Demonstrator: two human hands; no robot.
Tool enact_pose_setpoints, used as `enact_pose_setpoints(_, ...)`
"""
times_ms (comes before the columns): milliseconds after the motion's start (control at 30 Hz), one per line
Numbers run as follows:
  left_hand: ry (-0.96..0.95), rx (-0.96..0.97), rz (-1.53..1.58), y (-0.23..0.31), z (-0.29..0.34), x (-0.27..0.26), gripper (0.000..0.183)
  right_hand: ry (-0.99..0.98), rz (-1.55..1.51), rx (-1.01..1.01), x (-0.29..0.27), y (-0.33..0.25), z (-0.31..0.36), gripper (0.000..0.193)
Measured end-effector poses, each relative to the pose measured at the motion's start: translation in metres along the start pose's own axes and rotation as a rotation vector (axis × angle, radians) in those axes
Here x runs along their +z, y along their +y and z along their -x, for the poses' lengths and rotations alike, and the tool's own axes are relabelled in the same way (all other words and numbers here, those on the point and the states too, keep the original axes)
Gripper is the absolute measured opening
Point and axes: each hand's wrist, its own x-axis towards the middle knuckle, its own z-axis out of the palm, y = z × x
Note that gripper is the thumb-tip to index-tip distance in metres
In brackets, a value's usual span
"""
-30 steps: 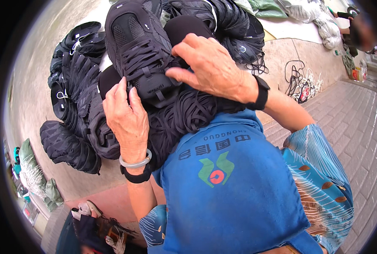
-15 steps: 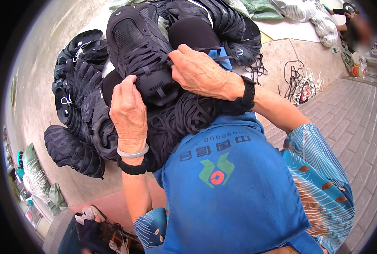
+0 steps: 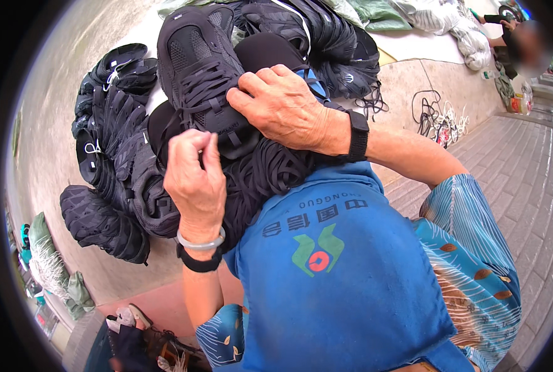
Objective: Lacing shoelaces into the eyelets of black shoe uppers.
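Black mesh sneaker (image 3: 192, 46), toe pointing away, lies between two dark-clad knees; right knee (image 3: 267, 53) just beside it. Sneaker's own laces (image 3: 205, 87) crisscross its front. Left hand (image 3: 196, 177) at sneaker's near left side, thumb and bent forefinger close together; can't tell if a lace is pinched there. Right hand (image 3: 292, 115) on sneaker's near right side, fingers curled, thumb and forefinger at its edge; can't tell what exactly they grasp. Big bundle of black laces (image 3: 267, 170) below the sneaker, against the top of a blue apron (image 3: 344, 291). More black shoes (image 3: 112, 118) stacked left, another stack (image 3: 335, 31) beyond right knee. Loose black and white laces (image 3: 444, 118) on concrete slab (image 3: 406, 80), near its edge with grey paving (image 3: 506, 180)
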Motion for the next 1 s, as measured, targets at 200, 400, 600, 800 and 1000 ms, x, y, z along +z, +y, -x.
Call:
enact_pose_setpoints(200,-0.087,-0.04,0.293,0.035,0.012,-0.017,0.018,-0.016,0.087,-0.042,-0.006,-0.003,-0.012,0.01)
enact_pose_setpoints(400,-0.274,0.116,0.614,0.081,0.007,-0.042,0.023,-0.153,-0.931,0.057,-0.065,-0.003,-0.017,0.004)
enact_pose_setpoints(600,-0.309,0.401,0.977,0.136,-0.02,-0.037,0.021,-0.108,-1.29,0.102,-0.085,-0.02,-0.013,0.009)
enact_pose_setpoints(800,-0.562,0.157,0.979,0.121,-0.014,-0.037,0.025,-0.366,-1.577,0.419,-0.104,-0.007,0.006,0.015)
enact_pose_setpoints(1000,-0.623,-0.851,1.232,0.02,0.024,-0.013,0.052,-0.182,-2.113,-0.229,-0.149,-0.017,0.01,0.009)
